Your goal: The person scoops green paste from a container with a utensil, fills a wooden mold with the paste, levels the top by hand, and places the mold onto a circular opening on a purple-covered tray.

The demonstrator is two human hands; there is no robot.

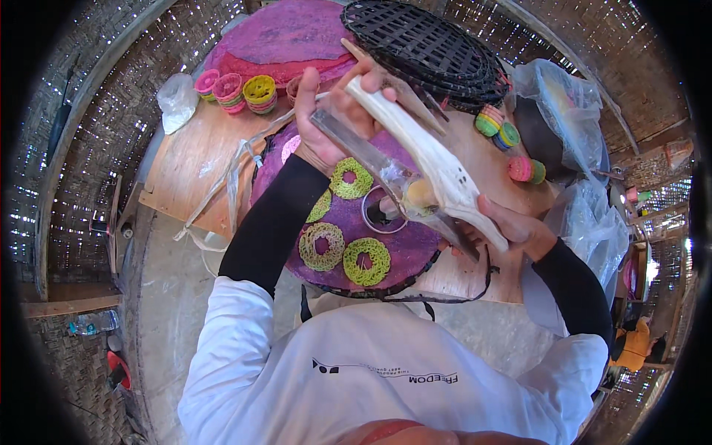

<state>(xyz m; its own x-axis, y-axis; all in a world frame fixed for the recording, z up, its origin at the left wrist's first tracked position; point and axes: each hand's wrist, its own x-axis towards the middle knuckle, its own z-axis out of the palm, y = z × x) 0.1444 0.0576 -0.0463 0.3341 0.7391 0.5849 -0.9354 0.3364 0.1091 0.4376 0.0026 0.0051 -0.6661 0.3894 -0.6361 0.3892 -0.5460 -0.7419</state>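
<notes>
In both hands I hold a two-piece wooden hand press, slanting across the middle of the view. Its parts are a pale, smooth branch-like piece (423, 137) and a darker flat bar (360, 148). Between them sits a yellowish rounded lump (420, 193). My left hand (319, 126) is closed round the far left end, and my right hand (515, 226) grips the near right end. Below, a round purple tray (415, 256) carries several lacy rings of coiled strands, mostly green, such as the near ring (366, 261). A white-rimmed hoop (385, 230) shows partly under the press.
Stacks of coloured rings (259, 93) stand far left on the wooden table (185, 167); other stacks (498, 126) lie right. Behind are a pink round tray (282, 37) and piled black woven trays (423, 48). Plastic bags (589, 230) crowd the right edge. Plastic strips (222, 174) trail left.
</notes>
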